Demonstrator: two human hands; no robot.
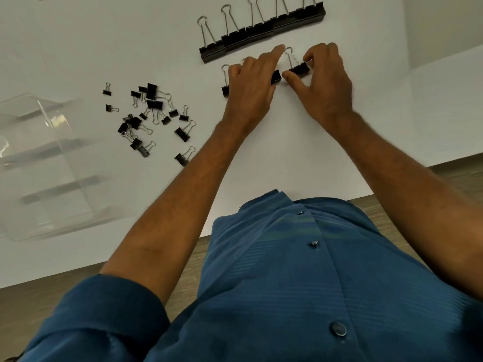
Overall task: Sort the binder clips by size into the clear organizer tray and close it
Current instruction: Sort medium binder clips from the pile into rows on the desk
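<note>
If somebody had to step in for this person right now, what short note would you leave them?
Left hand: lies over the medium clip row, fingers fairly straight.
Right hand: pinches a medium clip at that row's end.
Large clips: lined up at the far side of the table.
Unsorted pile: loose, to the left.
Clear organizer tray: far left; no clips visible in it.
Done: large row, part of medium row.
Left: sort the pile, fill the tray, close it.

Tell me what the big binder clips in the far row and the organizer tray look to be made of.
Big binder clips: bodies look like matte black painted metal, handles like bright wire, glinting silver. Organizer tray: seemingly clear glossy plastic or acrylic; the table shows through and edges catch highlights.
</note>
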